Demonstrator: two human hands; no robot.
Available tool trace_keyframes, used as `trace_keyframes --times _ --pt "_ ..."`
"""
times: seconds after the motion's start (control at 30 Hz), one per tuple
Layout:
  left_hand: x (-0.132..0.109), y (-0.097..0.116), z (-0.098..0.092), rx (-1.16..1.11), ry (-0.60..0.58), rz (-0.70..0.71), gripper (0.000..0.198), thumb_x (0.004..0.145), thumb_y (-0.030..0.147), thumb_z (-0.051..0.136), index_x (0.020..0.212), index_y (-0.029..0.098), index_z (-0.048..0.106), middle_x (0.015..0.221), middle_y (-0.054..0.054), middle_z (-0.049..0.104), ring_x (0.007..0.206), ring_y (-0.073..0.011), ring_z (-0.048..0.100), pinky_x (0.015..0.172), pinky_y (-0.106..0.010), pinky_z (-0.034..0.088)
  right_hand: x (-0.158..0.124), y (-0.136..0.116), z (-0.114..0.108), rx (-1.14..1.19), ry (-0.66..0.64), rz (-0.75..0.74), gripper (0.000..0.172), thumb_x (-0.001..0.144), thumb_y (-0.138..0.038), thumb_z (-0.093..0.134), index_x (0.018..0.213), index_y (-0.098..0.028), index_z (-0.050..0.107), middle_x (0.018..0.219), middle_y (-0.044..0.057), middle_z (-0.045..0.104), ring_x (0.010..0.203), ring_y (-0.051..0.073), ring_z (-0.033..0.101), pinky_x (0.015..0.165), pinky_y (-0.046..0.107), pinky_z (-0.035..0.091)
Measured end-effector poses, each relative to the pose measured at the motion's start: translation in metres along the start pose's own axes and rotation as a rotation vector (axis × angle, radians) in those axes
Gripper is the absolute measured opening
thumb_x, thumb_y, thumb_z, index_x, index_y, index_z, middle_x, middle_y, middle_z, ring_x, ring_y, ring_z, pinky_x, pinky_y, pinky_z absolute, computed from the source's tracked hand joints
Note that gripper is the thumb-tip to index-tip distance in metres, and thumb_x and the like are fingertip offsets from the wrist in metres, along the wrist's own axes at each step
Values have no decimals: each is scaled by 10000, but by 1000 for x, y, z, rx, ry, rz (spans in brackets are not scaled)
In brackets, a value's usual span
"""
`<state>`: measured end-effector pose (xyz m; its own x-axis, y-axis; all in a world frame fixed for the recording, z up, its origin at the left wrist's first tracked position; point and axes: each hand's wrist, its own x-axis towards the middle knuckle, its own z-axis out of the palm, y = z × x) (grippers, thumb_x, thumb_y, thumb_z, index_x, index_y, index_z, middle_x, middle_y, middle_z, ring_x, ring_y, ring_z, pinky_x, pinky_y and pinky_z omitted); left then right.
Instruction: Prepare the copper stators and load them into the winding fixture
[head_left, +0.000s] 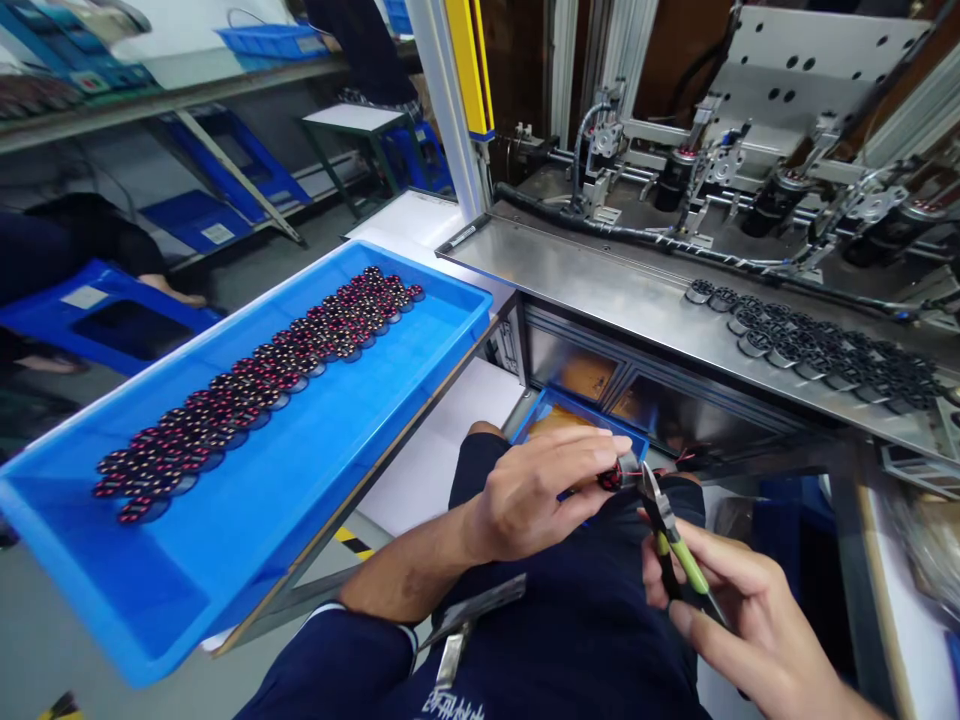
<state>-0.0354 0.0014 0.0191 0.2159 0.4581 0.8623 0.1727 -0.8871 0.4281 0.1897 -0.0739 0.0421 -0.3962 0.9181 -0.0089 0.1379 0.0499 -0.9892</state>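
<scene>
My left hand [544,490] pinches a small round wound coil part [616,474] with red wire, held over my lap. My right hand [739,605] grips green-handled cutting pliers [667,530], whose jaws touch the part at its right side. A large blue tray [390,370] to my left holds several rows of the same dark round parts with red windings [255,385]. More dark round parts [817,345] lie in rows on the steel machine shelf [600,285] ahead.
A machine with motors, cables and brackets [750,170] stands behind the shelf. A small blue bin [559,415] sits under the shelf. Another person's dark sleeve and hand [161,287] rest at the far left by blue crates [112,320].
</scene>
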Motion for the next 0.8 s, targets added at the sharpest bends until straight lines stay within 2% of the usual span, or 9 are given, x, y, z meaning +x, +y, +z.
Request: trace_keyframes --times 0.17,0.23,0.43,0.53,0.63,0.73,0.8 --pt "1 1 1 20 0 12 641 742 -12 777 1315 113 520 1082 -167 774 1054 -238 736 893 -364 654 1 1 0 -160 47 -47 507 872 -101 600 1316 -344 639 755 -13 666 642 98 610 625 148 539" --pt "0 0 2 36 4 9 618 751 -13 767 1305 117 526 1075 -156 776 1049 -232 737 892 -363 654 1 4 -1 -191 90 -38 465 878 -124 619 1297 -321 653 762 -8 674 657 100 634 637 137 542" --pt "-4 -5 -1 101 -28 69 487 772 12 762 1216 98 582 1129 -168 736 1080 -229 720 916 -361 642 -6 13 -13 -100 157 53 405 914 -233 642 1312 -313 632 965 29 731 829 137 723 791 178 579" --pt "-5 -4 -3 195 -44 68 375 791 51 762 1137 127 639 1143 -134 716 1066 -204 718 905 -321 642 -14 19 -16 -68 174 73 401 916 -266 649 1313 -322 630 944 21 718 831 137 715 792 169 575" --pt "-5 -2 -4 221 -41 60 379 796 59 759 1145 157 648 1147 -107 709 1062 -190 716 891 -308 646 -20 24 -17 -23 206 98 378 910 -294 661 1287 -303 642 931 23 702 820 140 702 790 170 574" --pt "-7 -4 -2 108 -8 -32 451 799 65 759 1211 206 640 1192 -93 711 1084 -194 709 915 -326 631 -21 26 -17 -4 205 99 362 912 -305 659 1274 -300 648 924 25 699 795 134 691 778 161 569" --pt "-10 -7 0 -162 52 -241 511 803 140 785 1273 239 611 1190 -87 726 1046 -196 724 902 -323 623 -19 25 -17 -3 206 92 347 912 -314 657 1258 -303 656 916 22 701 785 131 692 770 152 565"
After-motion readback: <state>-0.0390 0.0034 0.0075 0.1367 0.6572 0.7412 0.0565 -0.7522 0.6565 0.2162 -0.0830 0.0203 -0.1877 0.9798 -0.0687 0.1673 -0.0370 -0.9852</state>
